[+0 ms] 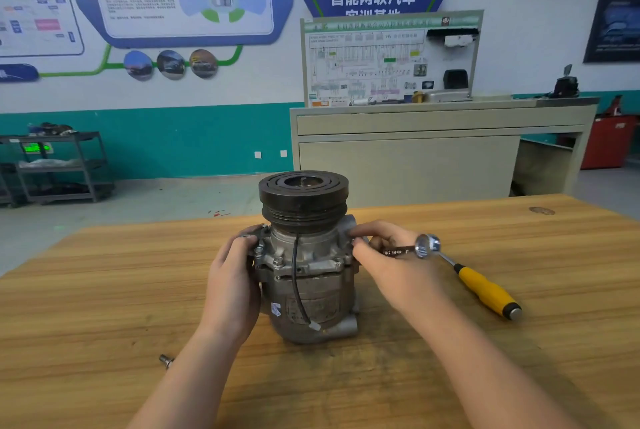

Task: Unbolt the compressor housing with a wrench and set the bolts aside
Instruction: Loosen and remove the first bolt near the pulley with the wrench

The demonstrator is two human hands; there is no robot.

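Note:
A grey compressor (308, 276) stands upright on the wooden table (519, 376), its black pulley (303, 196) on top and a black wire down its front. My left hand (233, 286) grips the housing's left side near the flange. My right hand (391, 262) holds a wrench (412, 249) against the housing's right flange; its chrome ring end sticks out to the right. Bolt heads (278, 260) show on the front flange. One loose bolt (166, 360) lies on the table at the front left, beside my left forearm.
A yellow-handled screwdriver (485, 286) lies on the table to the right of my right hand. Behind the table stand a beige training bench with a wiring board (391, 61) and, at far left, a dark shelf cart (62, 165).

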